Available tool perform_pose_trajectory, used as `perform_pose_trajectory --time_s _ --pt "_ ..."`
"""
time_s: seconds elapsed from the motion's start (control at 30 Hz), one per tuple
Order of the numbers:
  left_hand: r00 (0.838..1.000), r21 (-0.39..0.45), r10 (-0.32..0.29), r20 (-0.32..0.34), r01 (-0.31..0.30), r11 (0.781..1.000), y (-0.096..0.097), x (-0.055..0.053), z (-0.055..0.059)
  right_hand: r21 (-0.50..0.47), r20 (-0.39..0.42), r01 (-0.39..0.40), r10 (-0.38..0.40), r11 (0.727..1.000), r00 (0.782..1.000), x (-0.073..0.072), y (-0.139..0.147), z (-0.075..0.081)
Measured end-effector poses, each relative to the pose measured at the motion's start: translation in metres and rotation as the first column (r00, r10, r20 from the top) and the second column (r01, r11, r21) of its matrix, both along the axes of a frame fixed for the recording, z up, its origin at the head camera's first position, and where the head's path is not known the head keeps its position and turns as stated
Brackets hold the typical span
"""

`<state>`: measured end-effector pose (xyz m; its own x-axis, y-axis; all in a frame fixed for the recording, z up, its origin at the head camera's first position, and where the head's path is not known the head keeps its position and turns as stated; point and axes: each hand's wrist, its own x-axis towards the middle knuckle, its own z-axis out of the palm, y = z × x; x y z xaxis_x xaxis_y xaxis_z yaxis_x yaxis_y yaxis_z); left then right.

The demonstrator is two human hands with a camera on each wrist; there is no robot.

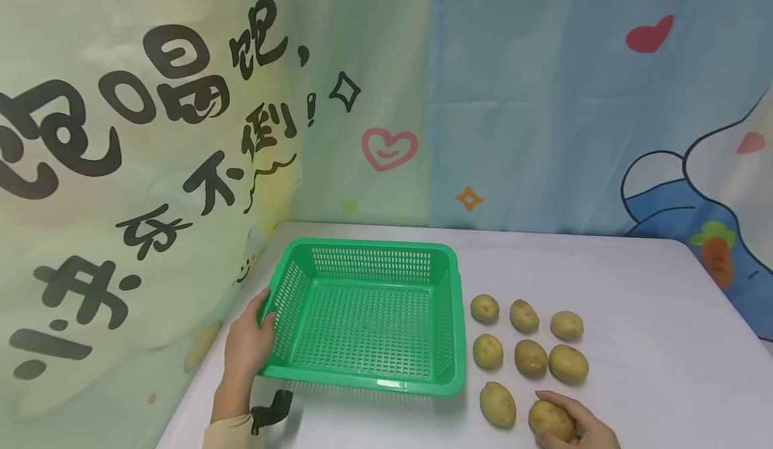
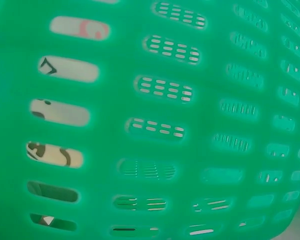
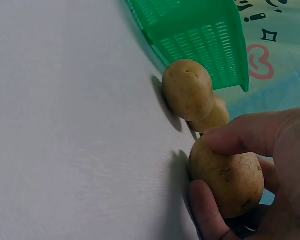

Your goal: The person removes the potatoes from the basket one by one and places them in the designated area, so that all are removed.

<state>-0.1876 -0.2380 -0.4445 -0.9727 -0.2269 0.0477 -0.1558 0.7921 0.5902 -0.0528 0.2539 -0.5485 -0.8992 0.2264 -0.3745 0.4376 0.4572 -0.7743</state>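
A green plastic basket [image 1: 366, 325] with slotted walls stands on the table, and nothing lies inside it. My left hand [image 1: 249, 338] grips the left side of its rim, with the thumb over the edge. The basket's slotted wall [image 2: 105, 110] fills the left wrist view. At the front right, my right hand [image 1: 580, 425] holds a potato [image 1: 551, 419] between thumb and fingers. In the right wrist view the thumb and fingers curl round this potato [image 3: 227, 175], close over the table. Just left of it lies another potato [image 1: 498, 405].
Several more potatoes [image 1: 531, 358] lie in loose rows right of the basket. The white table [image 1: 652, 328] meets a printed curtain [image 1: 513, 100] at the back and another [image 1: 151, 201] on the left. A black strap end [image 1: 274, 410] hangs from the left wrist.
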Motion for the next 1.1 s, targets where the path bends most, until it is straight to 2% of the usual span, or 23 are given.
perform_pose_trajectory --time_s 0.23,0.4,0.6,0.77,0.87,0.97,1.03,1.1 --pt "1.0 -0.01 -0.01 -0.001 0.01 1.0 -0.003 -0.002 -0.001 0.082 -0.018 -0.071 0.073 0.994 0.997 -0.004 -0.002 0.005" --pt "1.0 -0.014 -0.018 -0.002 0.018 1.0 -0.004 -0.004 -0.001 0.093 -0.009 -0.124 0.125 0.988 0.992 -0.008 -0.001 0.006" --pt "1.0 -0.024 -0.023 -0.007 0.023 0.999 -0.004 -0.007 -0.002 0.137 -0.038 -0.14 0.146 0.981 0.989 -0.01 0.004 0.006" --pt "0.999 -0.035 -0.043 0.008 0.043 0.998 -0.006 -0.012 -0.003 0.161 -0.079 -0.123 0.137 0.979 0.987 -0.006 0.004 0.01" --pt "0.997 -0.043 -0.071 0.03 0.073 0.996 -0.009 -0.013 -0.002 0.183 -0.081 -0.133 0.15 0.974 0.985 -0.006 0.007 0.02" --pt "0.99 -0.045 -0.122 0.066 0.126 0.991 -0.016 -0.013 -0.001 0.202 -0.049 -0.164 0.177 0.965 0.983 -0.013 0.016 0.034" --pt "0.98 -0.05 -0.171 0.097 0.177 0.983 -0.021 -0.014 0.001 0.225 -0.027 -0.189 0.2 0.956 0.979 -0.02 0.022 0.045" --pt "0.966 -0.051 -0.225 0.128 0.233 0.971 -0.026 -0.015 0.002 0.249 -0.038 -0.207 0.223 0.946 0.974 -0.026 0.027 0.055"
